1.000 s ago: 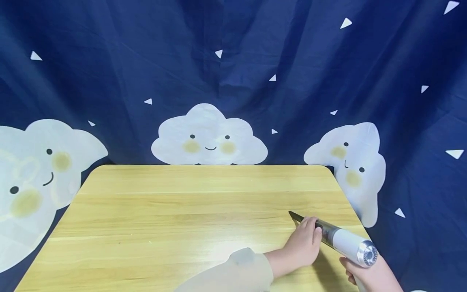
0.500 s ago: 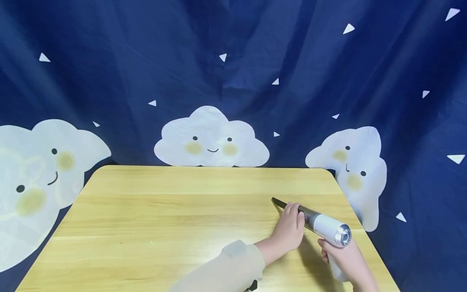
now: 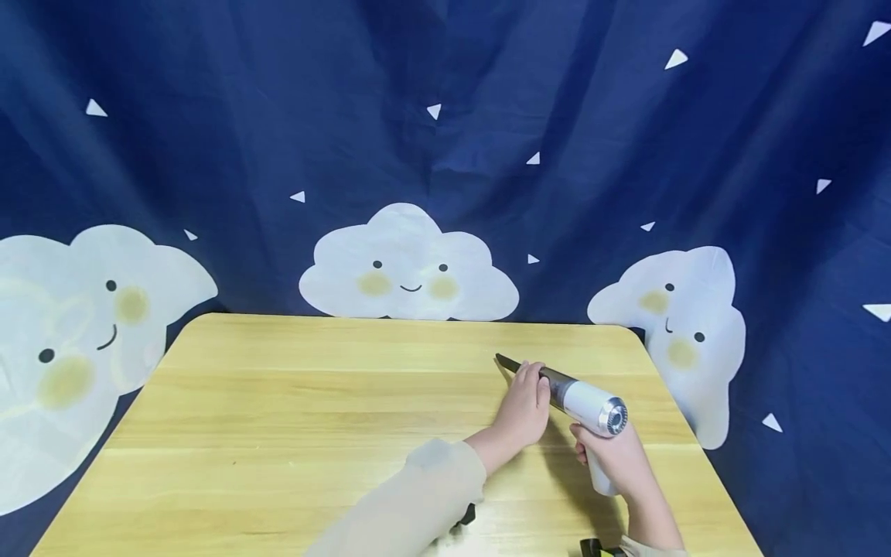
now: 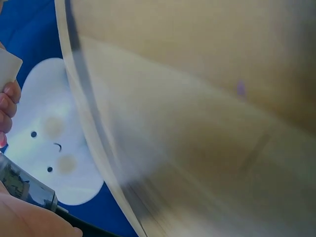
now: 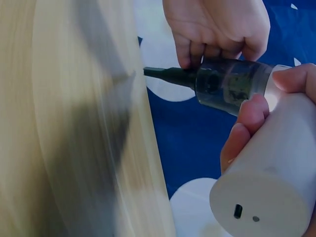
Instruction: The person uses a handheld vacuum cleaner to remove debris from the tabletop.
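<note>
A handheld vacuum cleaner (image 3: 588, 404) with a white body, see-through dust cup (image 5: 227, 85) and narrow black nozzle (image 3: 506, 362) is held slantwise over the wooden table (image 3: 334, 402). The nozzle points to the far left, its tip close to the tabletop; whether it touches I cannot tell. My left hand (image 3: 524, 406) holds the front, fingers over the joint of nozzle and dust cup. My right hand (image 3: 616, 458) grips the white handle (image 5: 269, 168) below the body. In the left wrist view only part of the dust cup and my left hand (image 4: 34, 219) shows, at the lower left.
Behind the table hangs a dark blue curtain (image 3: 348, 116) printed with smiling clouds (image 3: 411, 267) and white triangles. Tiny specks (image 3: 257, 456) lie on the tabletop left of my arm. A black item (image 3: 592, 548) shows by my right wrist.
Both hands have moved the vacuum cleaner to the left and farther away across the table. The grip looks the same. The head view has shifted slightly.
</note>
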`<action>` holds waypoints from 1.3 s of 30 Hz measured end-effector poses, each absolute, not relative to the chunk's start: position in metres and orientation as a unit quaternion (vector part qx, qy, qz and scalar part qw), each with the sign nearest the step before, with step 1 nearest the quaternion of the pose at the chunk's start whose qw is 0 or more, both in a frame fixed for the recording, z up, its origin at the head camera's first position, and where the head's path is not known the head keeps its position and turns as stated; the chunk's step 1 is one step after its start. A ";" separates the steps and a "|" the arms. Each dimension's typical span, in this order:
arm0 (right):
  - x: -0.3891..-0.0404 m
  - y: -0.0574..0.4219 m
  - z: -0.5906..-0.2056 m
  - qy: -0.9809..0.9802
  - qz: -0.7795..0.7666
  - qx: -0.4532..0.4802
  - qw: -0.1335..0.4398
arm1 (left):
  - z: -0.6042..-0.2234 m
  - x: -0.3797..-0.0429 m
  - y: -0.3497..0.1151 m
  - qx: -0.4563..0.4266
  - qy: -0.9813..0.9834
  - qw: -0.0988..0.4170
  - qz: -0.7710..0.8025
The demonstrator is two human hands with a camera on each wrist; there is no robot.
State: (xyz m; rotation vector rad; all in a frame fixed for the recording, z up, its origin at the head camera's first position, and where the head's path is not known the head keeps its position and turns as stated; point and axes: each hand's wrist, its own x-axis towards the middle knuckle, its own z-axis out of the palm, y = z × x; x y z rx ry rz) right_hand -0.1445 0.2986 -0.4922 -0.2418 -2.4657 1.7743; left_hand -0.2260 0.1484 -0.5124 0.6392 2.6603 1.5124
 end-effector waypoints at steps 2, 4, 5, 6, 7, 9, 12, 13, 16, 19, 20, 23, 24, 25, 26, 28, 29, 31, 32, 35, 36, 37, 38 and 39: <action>-0.149 0.295 -0.492 -0.807 0.582 -0.083 0.045 | -0.514 -0.231 0.146 0.204 0.849 0.006 0.487; -0.152 0.291 -0.491 -0.808 0.581 -0.086 0.043 | -0.516 -0.236 0.144 0.205 0.849 0.002 0.488; -0.154 0.290 -0.491 -0.809 0.580 -0.086 0.042 | -0.517 -0.238 0.143 0.203 0.849 0.003 0.488; -0.156 0.288 -0.491 -0.811 0.578 -0.086 0.041 | -0.517 -0.240 0.142 0.202 0.849 0.004 0.488; -0.157 0.287 -0.490 -0.812 0.576 -0.083 0.041 | -0.518 -0.242 0.142 0.200 0.850 0.004 0.487; -0.161 0.285 -0.490 -0.817 0.570 -0.079 0.043 | -0.519 -0.245 0.140 0.197 0.853 0.004 0.484; -0.164 0.283 -0.491 -0.823 0.561 -0.077 0.047 | -0.519 -0.248 0.138 0.195 0.854 0.011 0.482; -0.165 0.282 -0.492 -0.825 0.558 -0.078 0.047 | -0.519 -0.249 0.138 0.195 0.855 0.011 0.481; -0.167 0.281 -0.493 -0.828 0.551 -0.088 0.043 | -0.519 -0.251 0.135 0.194 0.854 0.019 0.483; -0.170 0.279 -0.494 -0.829 0.550 -0.094 0.037 | -0.521 -0.254 0.134 0.196 0.857 0.021 0.477; -0.170 0.279 -0.494 -0.830 0.549 -0.095 0.036 | -0.522 -0.255 0.134 0.198 0.857 0.019 0.476; -0.172 0.278 -0.495 -0.831 0.548 -0.093 0.032 | -0.524 -0.257 0.133 0.203 0.858 0.017 0.471; -0.173 0.278 -0.495 -0.831 0.547 -0.093 0.032 | -0.523 -0.257 0.132 0.204 0.858 0.016 0.472; -0.173 0.277 -0.495 -0.831 0.548 -0.092 0.032 | -0.523 -0.257 0.131 0.205 0.857 0.015 0.473; -0.174 0.277 -0.496 -0.831 0.547 -0.092 0.031 | -0.523 -0.257 0.130 0.205 0.857 0.017 0.473; -0.174 0.277 -0.497 -0.831 0.548 -0.093 0.030 | -0.523 -0.257 0.128 0.205 0.856 0.020 0.473; -0.174 0.277 -0.497 -0.830 0.550 -0.093 0.030 | -0.522 -0.256 0.128 0.205 0.857 0.024 0.473; -0.173 0.276 -0.497 -0.826 0.555 -0.093 0.028 | -0.521 -0.255 0.126 0.202 0.858 0.026 0.471; -0.173 0.276 -0.497 -0.825 0.556 -0.092 0.027 | -0.521 -0.255 0.126 0.200 0.860 0.026 0.469; -0.173 0.274 -0.497 -0.821 0.564 -0.086 0.023 | -0.518 -0.252 0.122 0.190 0.865 0.017 0.465; -0.172 0.273 -0.496 -0.820 0.566 -0.083 0.021 | -0.517 -0.251 0.120 0.186 0.865 0.012 0.465; -0.172 0.271 -0.496 -0.819 0.567 -0.082 0.020 | -0.516 -0.249 0.118 0.181 0.867 0.008 0.464; -0.172 0.270 -0.495 -0.819 0.568 -0.079 0.018 | -0.516 -0.248 0.116 0.180 0.867 0.003 0.464; -0.172 0.269 -0.495 -0.820 0.568 -0.076 0.014 | -0.515 -0.246 0.113 0.177 0.869 0.000 0.463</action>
